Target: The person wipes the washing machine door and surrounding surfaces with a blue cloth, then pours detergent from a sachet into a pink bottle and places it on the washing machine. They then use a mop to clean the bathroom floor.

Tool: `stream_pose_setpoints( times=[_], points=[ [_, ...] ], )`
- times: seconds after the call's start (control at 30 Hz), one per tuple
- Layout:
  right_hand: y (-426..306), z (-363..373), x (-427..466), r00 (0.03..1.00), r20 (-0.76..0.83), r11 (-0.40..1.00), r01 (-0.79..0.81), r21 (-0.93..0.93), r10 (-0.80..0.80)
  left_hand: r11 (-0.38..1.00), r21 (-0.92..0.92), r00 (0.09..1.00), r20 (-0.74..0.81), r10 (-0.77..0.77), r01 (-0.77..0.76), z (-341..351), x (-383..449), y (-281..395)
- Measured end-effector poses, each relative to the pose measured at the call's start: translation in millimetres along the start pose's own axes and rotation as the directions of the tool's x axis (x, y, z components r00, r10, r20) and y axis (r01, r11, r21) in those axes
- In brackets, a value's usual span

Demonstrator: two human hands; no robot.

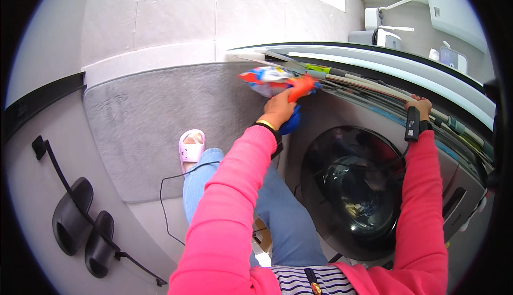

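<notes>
My left hand grips the orange end of a colourful plastic package in red, white and blue, blurred by motion. A blue rounded thing shows just below that hand; whether it belongs to the package I cannot tell. Farther right, my right hand is closed around long poles, light and grey-green, that lean in a bundle along the glass partition. The poles run over the side of a front-loading washing machine, whose dark round door faces up in the view.
A grey mat covers the floor by my foot in a pink slipper. Black slippers hang on a wall rack at left. Beyond the glass partition are a toilet and brush holders. A thin cable hangs by my leg.
</notes>
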State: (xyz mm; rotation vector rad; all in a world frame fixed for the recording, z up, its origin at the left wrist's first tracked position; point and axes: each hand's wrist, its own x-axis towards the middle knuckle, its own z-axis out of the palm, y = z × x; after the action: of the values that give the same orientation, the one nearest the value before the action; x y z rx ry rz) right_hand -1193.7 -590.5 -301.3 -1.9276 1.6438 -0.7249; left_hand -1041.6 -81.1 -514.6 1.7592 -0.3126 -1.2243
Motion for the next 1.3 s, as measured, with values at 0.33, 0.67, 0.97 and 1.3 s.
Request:
stream_pose_setpoints(
  times=[0.33,0.67,0.97,1.3],
  points=[
    [-77.3,-23.6,-123.2,0.95,0.209,0.973,0.23,0.038,-0.232,0.946,0.274,0.985,-0.085,-0.153,0.171,-151.1,-153.0,-49.8],
    [-181.2,-24.4,-216.5,0.882,0.358,0.648,-0.469,0.6,0.307,0.947,-0.05,0.908,-0.271,-0.319,0.318,-284.4,-350.3,-29.3],
    [-230.4,-33.0,-255.0,0.845,0.399,0.519,-0.534,0.667,0.357,0.953,0.014,0.915,-0.285,-0.286,0.303,-329.9,-385.4,2.3],
    [-232.1,-39.6,-235.2,0.877,0.35,0.528,-0.478,0.702,0.328,0.968,-0.079,0.903,-0.349,-0.252,0.24,-361.7,-388.0,27.7]
  ],
)
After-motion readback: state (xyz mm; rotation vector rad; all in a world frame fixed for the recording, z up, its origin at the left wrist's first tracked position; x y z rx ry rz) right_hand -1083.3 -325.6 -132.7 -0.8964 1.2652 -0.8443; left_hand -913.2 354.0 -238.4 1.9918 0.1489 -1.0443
